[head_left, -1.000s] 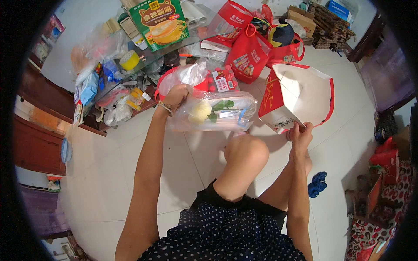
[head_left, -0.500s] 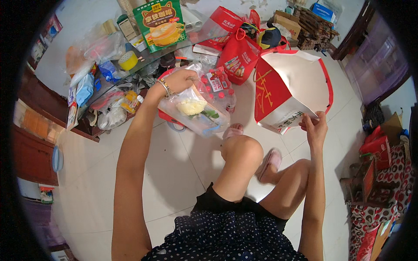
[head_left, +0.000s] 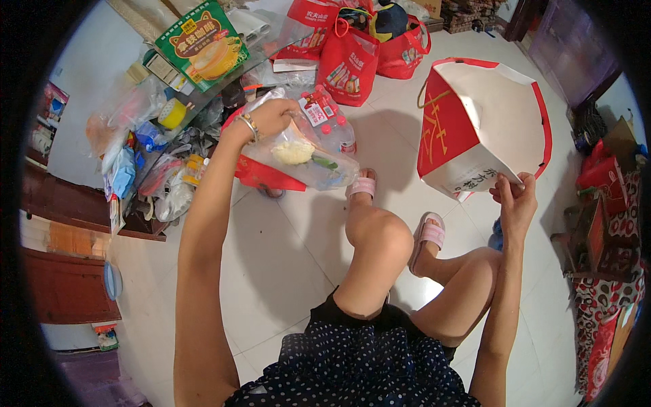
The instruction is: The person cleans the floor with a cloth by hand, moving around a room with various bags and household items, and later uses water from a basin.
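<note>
My left hand (head_left: 266,122), with bracelets at the wrist, is closed on the top of a clear plastic package (head_left: 325,175). A pale yellow flower (head_left: 293,152) with green leaves shows through the plastic. Farther right, my right hand (head_left: 514,202) pinches the near edge of a red and white paper bag (head_left: 453,132). The bag hangs tilted above the floor with its mouth wide and its pale inside showing. Just beyond the package stands a wrapped pack of bottles with pink caps (head_left: 325,121). Something red (head_left: 261,173) shows beneath the package.
A cluttered glass table (head_left: 203,98) at the far left carries a green box (head_left: 203,44) and plastic bags. Several red bags (head_left: 349,68) stand on the far floor. At the right is a wooden chair (head_left: 593,237). My slippered feet (head_left: 427,234) rest on the tiles.
My view has shifted right and down across the room. Both hands keep their grips, and the paper bag is a little farther right and turned slightly. My feet have shifted.
</note>
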Demonstrator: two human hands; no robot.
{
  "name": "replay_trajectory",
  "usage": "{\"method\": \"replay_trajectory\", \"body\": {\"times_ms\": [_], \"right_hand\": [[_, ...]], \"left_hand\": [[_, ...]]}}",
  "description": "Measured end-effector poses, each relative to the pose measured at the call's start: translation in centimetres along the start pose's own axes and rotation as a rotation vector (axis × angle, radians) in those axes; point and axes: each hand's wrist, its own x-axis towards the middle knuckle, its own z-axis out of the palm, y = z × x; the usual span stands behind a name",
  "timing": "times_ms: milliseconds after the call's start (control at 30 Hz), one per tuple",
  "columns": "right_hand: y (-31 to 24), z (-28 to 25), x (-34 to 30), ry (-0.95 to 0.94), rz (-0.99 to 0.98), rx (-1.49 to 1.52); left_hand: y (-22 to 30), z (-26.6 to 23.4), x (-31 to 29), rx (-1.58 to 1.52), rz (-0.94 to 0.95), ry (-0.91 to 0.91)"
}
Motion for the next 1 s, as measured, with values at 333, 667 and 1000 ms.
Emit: {"method": "replay_trajectory", "body": {"times_ms": [333, 667, 1000], "right_hand": [[0.1, -0.2, -0.1, 0.019, -0.047, -0.062], [-1.3, 1.3, -0.4, -0.038, -0.003, -0.010], [-1.5, 3.3, 1.4, -0.032, 0.049, 0.057]], "left_hand": [[2.3, -0.9, 2.9, 0.008, 0.139, 0.079], [-2.0, -3.3, 9.6, 0.323, 0.145, 0.165], [-8.5, 12.2, 13.8, 0.373, -0.351, 0.104]]}}
